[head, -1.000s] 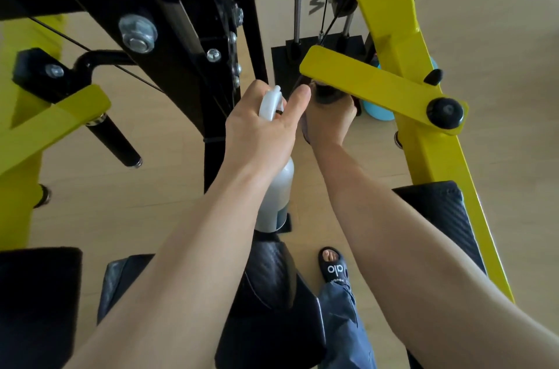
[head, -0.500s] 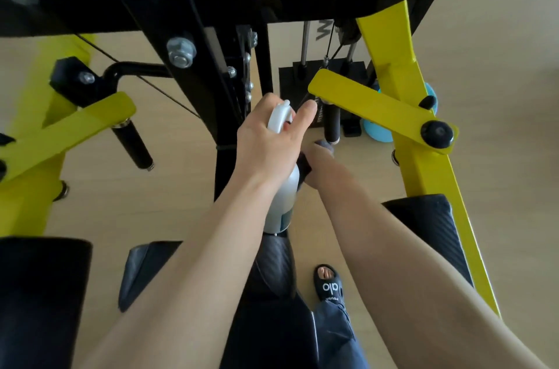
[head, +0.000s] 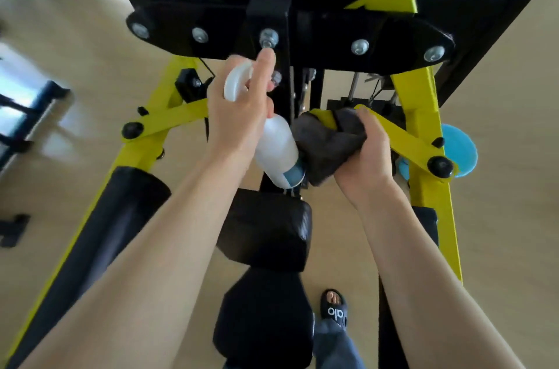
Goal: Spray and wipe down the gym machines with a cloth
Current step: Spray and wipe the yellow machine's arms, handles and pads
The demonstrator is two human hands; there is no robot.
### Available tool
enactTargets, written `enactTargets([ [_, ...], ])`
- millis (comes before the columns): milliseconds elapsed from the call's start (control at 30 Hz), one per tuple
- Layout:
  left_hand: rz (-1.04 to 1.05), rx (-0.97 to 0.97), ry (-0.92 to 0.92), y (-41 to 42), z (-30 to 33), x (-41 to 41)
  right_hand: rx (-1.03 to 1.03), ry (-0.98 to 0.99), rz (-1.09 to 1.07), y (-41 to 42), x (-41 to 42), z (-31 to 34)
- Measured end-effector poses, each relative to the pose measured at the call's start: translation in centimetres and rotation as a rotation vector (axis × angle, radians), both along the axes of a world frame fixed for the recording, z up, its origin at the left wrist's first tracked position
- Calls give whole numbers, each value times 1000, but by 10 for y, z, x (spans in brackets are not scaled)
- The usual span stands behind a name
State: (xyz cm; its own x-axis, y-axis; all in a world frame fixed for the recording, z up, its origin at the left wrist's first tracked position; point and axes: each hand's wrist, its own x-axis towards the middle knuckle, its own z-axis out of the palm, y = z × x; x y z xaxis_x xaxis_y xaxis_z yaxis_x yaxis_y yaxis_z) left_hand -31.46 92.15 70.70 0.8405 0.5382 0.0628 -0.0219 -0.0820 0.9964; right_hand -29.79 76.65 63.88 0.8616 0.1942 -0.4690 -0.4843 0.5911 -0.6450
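The gym machine (head: 420,114), yellow-framed with black plates and pads, filled the head view, its bolted black crossplate (head: 302,33) overhead and two yellow lever arms angling down on either side. The left hand (head: 239,114) gripped a white spray bottle (head: 276,145) by the neck, index finger stretched up along the white spray head (head: 237,81), the bottle tilted so its blue-tinted base pointed down and to the right. The right hand (head: 367,154) clutched a dark grey cloth (head: 325,145), bunched and wrapped over the near end of the right yellow lever arm (head: 405,142), touching the bottle's lower side. Below the hands sat a black seat pad (head: 266,229), and a black sandal (head: 334,308) stood on the pale wood floor (head: 499,217). A blue disc (head: 459,151) lay behind the right upright.
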Motion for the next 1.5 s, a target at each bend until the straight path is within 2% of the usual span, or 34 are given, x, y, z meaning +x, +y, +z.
enactTargets([
  [167, 184, 3, -59, 53, 37, -26, -128, 34, 107, 38, -7, 15],
  [233, 242, -7, -47, 76, 43, -36, -96, -18, 136, 52, -15, 16],
  [300, 266, -25, -22, 100, 44, -45, -105, 12, 122, 66, -21, 15],
  [400, 191, 3, 119, 131, 25, -55, -87, 201, 110, 81, -21, 17],
  [500, 109, -1, 234, 154, -12, -64, -177, 155, 70, 99, -31, 24],
  [567, 54, -4, 261, 162, -43, -67, -136, 231, 119, 115, -29, 27],
  [700, 32, -97, 373, 166, -100, -65, -121, 339, 47, 144, -15, 17],
  [833, -19, -104, 501, 166, -130, -53, -262, 338, 120, 161, 7, -4],
  [967, -23, -88, 597, 162, -139, -38, -319, 347, 197, 173, 34, -27],
  [1167, 112, -141, 693, 166, -144, -20, -341, 370, 315, 185, 65, -49],
  [1333, 120, -109, 698, 174, -138, -12, -448, 303, 441, 208, 76, -70],
  [1433, 64, -13, 780, 180, -139, -7, -523, 285, 443, 224, 78, -80],
  [1500, 0, 58, 780, 182, -138, -9, -454, 355, 409, 231, 78, -81],
])
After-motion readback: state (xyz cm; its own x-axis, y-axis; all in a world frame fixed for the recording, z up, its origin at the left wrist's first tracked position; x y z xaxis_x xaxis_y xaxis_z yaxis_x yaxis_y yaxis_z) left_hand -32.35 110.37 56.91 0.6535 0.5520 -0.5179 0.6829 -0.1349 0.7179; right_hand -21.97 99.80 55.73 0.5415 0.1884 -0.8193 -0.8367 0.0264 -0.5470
